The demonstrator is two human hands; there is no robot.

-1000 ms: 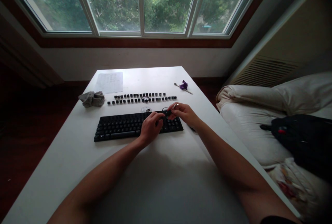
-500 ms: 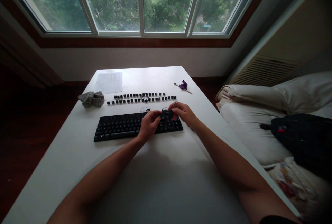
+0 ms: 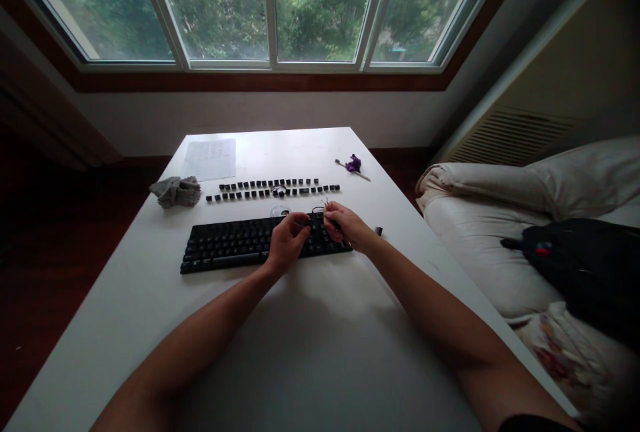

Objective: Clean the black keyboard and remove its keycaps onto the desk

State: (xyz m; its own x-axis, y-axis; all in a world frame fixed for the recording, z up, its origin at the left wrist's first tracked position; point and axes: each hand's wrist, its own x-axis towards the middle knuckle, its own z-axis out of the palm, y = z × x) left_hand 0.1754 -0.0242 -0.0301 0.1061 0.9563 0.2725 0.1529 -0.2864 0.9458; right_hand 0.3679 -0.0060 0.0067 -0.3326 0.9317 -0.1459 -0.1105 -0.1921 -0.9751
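Note:
A black keyboard lies across the middle of the white table. Both my hands rest over its right end. My left hand is curled, its fingertips pinched on a black keycap at the keyboard's top edge. My right hand is closed on a thin wire tool whose ends stick up above the fingers; it also touches that keycap. Two rows of loose black keycaps lie just behind the keyboard.
A single black keycap sits right of the keyboard. A grey cloth, a sheet of paper and a purple tool lie farther back. A small clear round object sits behind the keyboard. Bedding and a dark bag are to the right.
Both hands have dropped from just above the keyboard onto its right end, bringing the keycap down with them. The right hand shifted slightly left, uncovering the single keycap on the table.

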